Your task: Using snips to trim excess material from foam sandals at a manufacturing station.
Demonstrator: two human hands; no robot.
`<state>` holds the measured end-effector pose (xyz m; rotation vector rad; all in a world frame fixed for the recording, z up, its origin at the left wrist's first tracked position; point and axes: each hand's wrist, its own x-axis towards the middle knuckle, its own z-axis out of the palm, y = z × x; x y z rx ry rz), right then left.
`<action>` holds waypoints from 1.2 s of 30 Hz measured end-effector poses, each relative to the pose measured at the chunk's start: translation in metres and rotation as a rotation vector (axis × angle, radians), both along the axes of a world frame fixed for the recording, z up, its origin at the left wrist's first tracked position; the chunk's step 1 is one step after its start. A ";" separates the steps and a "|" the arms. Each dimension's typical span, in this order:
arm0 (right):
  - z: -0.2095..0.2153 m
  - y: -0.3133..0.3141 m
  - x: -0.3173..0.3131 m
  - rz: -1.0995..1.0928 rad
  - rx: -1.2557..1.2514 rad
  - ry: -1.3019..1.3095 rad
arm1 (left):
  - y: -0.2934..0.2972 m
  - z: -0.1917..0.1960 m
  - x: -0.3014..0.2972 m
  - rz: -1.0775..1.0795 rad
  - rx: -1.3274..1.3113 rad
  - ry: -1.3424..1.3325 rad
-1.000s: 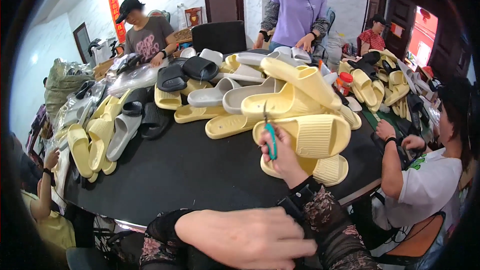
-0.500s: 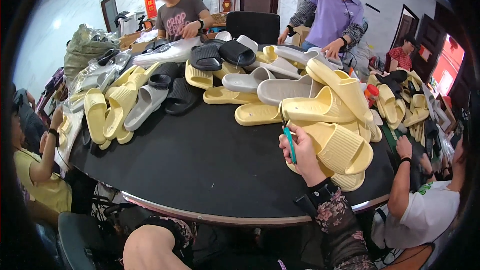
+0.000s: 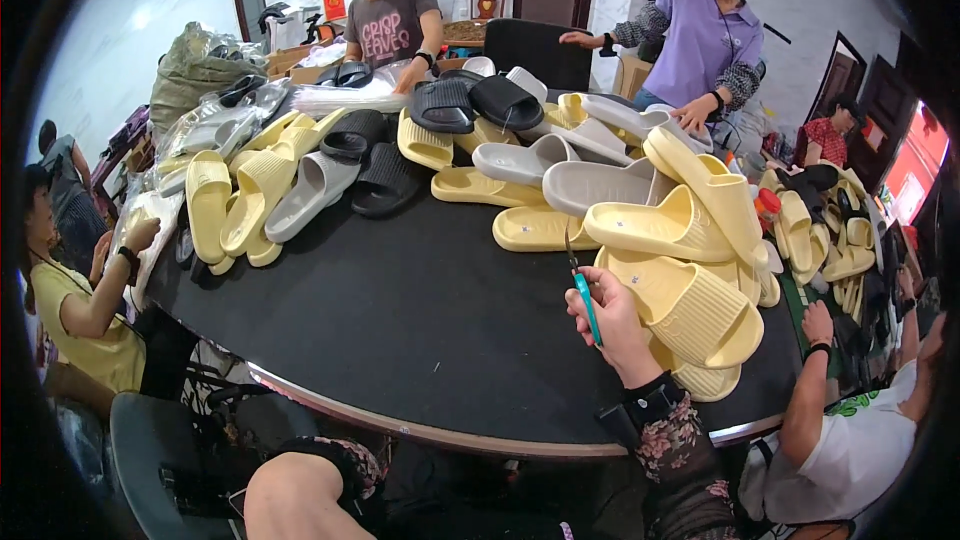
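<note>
One rounded patch of bare skin (image 3: 300,495) shows at the near left edge; whether it belongs to the left hand cannot be told, nor how that hand's fingers stand. Farther on, the right hand (image 3: 618,325) curls its fingers around the teal-handled metal snips (image 3: 589,310), just left of the pale-yellow slides with ribbed straps (image 3: 705,312). The handle lies inside the grip, apparently to leave the dark pointed blade free toward the far side. These slides overlap, the upper ones propped on those beneath, which take the weight on the matte black table (image 3: 400,340). Beyond, smooth grey slides (image 3: 600,188) lean into the heap, likely braced by it. To the left, ribbed black slides (image 3: 388,183) lie bunched beside more yellow ones. Farthest, a co-worker in a lilac shirt (image 3: 700,40) has one hand near the heap's far edge.
</note>
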<state>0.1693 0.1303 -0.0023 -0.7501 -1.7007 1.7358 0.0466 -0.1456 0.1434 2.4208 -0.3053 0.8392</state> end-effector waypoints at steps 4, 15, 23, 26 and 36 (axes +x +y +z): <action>0.001 -0.002 -0.001 0.017 0.028 0.002 | 0.013 -0.017 0.005 0.061 -0.128 -0.113; 0.001 -0.003 0.001 0.039 0.069 -0.005 | 0.040 -0.039 0.038 0.062 -0.276 -0.219; -0.003 -0.002 0.000 0.057 0.090 -0.009 | 0.049 -0.034 0.045 0.007 -0.314 -0.196; -0.004 0.003 0.005 0.047 0.109 -0.015 | 0.052 -0.039 0.051 0.045 -0.306 -0.286; -0.002 0.008 0.013 0.030 0.134 -0.061 | 0.070 -0.045 0.046 0.086 -0.336 -0.332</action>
